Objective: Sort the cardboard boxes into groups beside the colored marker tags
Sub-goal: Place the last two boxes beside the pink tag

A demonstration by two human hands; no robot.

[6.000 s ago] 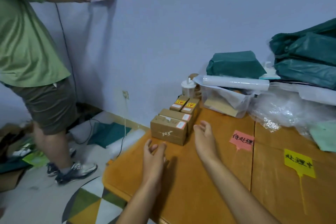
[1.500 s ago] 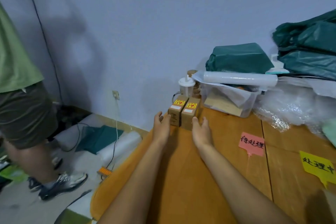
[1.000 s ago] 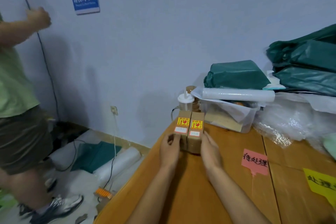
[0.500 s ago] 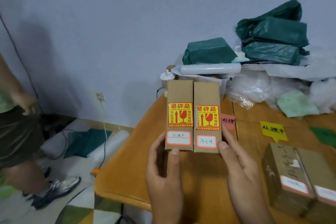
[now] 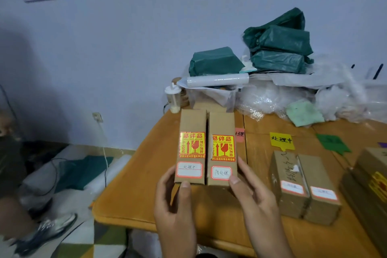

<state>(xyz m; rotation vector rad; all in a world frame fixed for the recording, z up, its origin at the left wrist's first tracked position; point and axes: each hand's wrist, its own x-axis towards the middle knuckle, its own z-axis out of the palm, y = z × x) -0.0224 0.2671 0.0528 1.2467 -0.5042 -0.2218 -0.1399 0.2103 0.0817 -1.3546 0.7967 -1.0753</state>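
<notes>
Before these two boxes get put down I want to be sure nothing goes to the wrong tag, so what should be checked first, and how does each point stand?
1. Both boxes firmly held: ok, left hand grips the left box, right hand the right box.
2. Handwritten labels face the camera: ok; reading, cannot tell for sure, though the two differ.
3. Yellow tag visible: ok.
4. Pink tag visible: not ok, mostly hidden behind the right box.
5. Free table beside the yellow tag: not ok on the near side, two boxes on the table lie there.
6. Fragile stickers noted: ok, set down gently.
</notes>
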